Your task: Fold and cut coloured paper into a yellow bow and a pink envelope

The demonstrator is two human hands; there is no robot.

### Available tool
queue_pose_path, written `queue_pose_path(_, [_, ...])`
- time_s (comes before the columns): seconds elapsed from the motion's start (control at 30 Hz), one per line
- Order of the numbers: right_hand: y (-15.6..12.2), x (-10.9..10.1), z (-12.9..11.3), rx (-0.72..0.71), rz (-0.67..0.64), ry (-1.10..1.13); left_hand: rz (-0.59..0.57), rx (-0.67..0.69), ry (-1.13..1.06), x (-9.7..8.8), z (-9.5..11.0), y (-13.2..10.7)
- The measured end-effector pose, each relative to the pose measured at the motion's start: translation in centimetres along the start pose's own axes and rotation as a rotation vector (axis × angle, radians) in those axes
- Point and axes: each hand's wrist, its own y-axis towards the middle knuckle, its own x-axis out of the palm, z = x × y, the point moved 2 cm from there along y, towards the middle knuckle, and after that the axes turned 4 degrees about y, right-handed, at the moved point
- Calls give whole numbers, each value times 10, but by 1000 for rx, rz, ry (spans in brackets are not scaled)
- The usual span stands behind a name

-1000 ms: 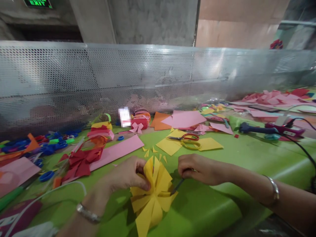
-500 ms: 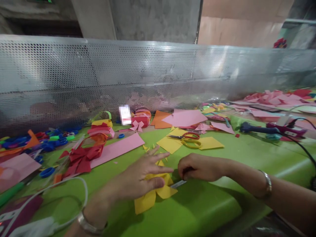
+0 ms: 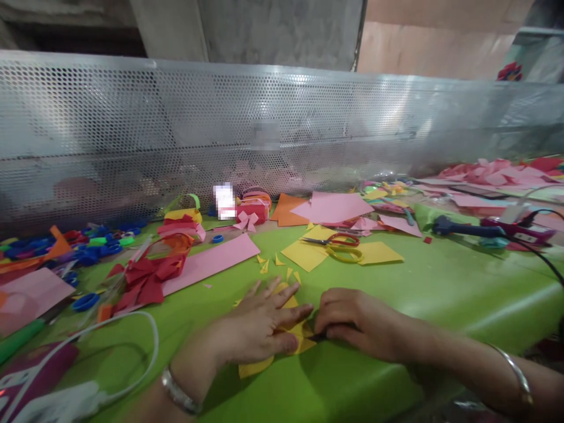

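Observation:
My left hand [image 3: 253, 329] lies with its fingers spread on a cut yellow paper piece [image 3: 255, 368], which has petal-like flaps and rests on the green table [image 3: 432, 294]. Beside that paper's right edge, my right hand [image 3: 361, 323] has its fingers closed and lowered to the table. What sits in those fingers is hidden; only a dark sliver shows at the fingertips. Just beyond my hands, several small yellow paper scraps [image 3: 264, 266] are scattered. Behind them, scissors [image 3: 343, 239] with red and yellow handles lie across yellow paper sheets [image 3: 381, 252].
Left of my hands are a red paper bow [image 3: 150, 276], a pink strip [image 3: 215, 263], blue rings [image 3: 85, 302] and a white cable [image 3: 152, 329]. A glue gun [image 3: 467, 227] lies at the right. A perforated metal panel [image 3: 264, 106] runs along the back.
My left hand has settled flatter over the yellow paper. My right hand has come down against the paper's right side, and the pale thin strip seen under it before is now out of sight.

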Motion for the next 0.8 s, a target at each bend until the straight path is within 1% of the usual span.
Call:
queue_pose_path(0.2, [-24,10,3,43,136,-74,-18,-15,-4,0,2,-1])
queue_pose_path(0.33, [-28,17,4,-28,186,-121,-53,-39,-11,-4,3,0])
queue_pose_path(0.47, [-27,22,3,-70,202,-200,-70,-12,-5,-5,2,1])
queue_pose_path(0.53, [-28,25,3,-71,216,-205,-72,1,3,-4,1,1])
queue_pose_path(0.6, [-33,29,5,-28,250,-168,-72,4,14,-3,0,0])
queue_pose_path(0.7, [-42,31,6,75,312,-132,-64,16,16,-2,-1,0])
queue_pose_path(0.8, [-45,31,5,110,298,-159,-31,25,-1,-1,-1,0])
